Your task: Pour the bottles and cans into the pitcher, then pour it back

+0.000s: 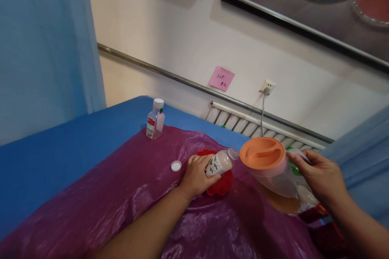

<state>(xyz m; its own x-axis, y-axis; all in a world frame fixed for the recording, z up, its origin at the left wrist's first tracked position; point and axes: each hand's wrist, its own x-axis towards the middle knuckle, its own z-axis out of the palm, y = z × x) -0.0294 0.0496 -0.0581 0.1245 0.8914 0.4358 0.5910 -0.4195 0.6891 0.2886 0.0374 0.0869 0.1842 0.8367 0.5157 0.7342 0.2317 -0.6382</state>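
My left hand [199, 174] is wrapped round a bottle [221, 162] with a leaf pattern on its label. The bottle tilts to the right, uncapped, above a red scalloped dish [220, 186]. My right hand [322, 172] grips the handle of a clear plastic pitcher [273, 178] with an orange lid [263, 153]. Tipped towards the bottle, the pitcher has its lid edge close to the bottle's mouth; whether they touch I cannot tell. Brownish content shows low in the pitcher or behind it. A white cap [176, 166] lies left of my left hand.
Purple plastic sheeting [121, 202] covers part of a blue surface [75, 129]. A clear capped bottle [155, 119] stands at the back left. Behind are a radiator [243, 121], a wall rail [167, 74] and a plugged-in socket [267, 87]. Blue curtains [45, 40] hang at both sides.
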